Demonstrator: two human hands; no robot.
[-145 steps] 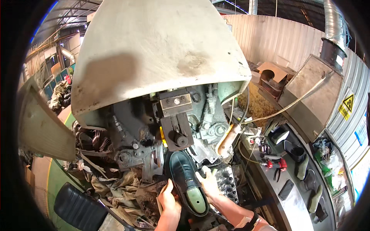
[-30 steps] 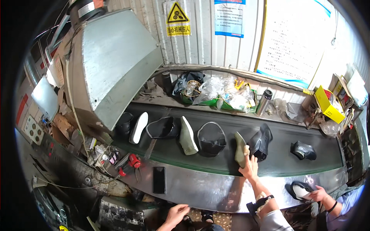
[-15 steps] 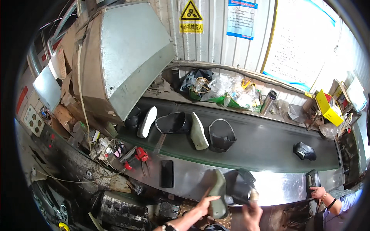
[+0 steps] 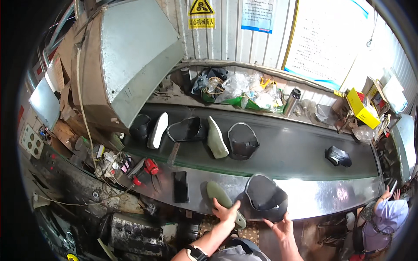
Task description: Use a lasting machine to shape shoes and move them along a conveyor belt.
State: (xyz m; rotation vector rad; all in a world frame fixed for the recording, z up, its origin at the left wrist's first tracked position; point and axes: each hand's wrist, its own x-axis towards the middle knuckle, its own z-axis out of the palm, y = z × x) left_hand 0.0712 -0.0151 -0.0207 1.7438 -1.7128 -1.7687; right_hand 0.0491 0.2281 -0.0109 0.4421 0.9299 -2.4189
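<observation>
- Your left hand (image 4: 226, 212) is wrapped around the green shoe form (image 4: 219, 194), just right of the phone (image 4: 180, 187); the form's near end reaches past the edge of the desk (image 4: 320, 195).
- Your right hand (image 4: 284, 228) has its thumb and fingers at the near edge of the black upper (image 4: 266, 198), farther right of the phone; how firmly it grips, I cannot tell.
- Done, as far as shows: this form and upper are both off the belt (image 4: 296, 145), within your reach.
- Not done: the two are apart, the form bare and the upper hollow.
- Left on the belt, beyond the phone: a white-soled form (image 4: 157, 131), a pale green form (image 4: 216, 138) and at least two hollow uppers (image 4: 242, 150). A small black shoe piece (image 4: 338, 155) lies far to the phone's right.
</observation>
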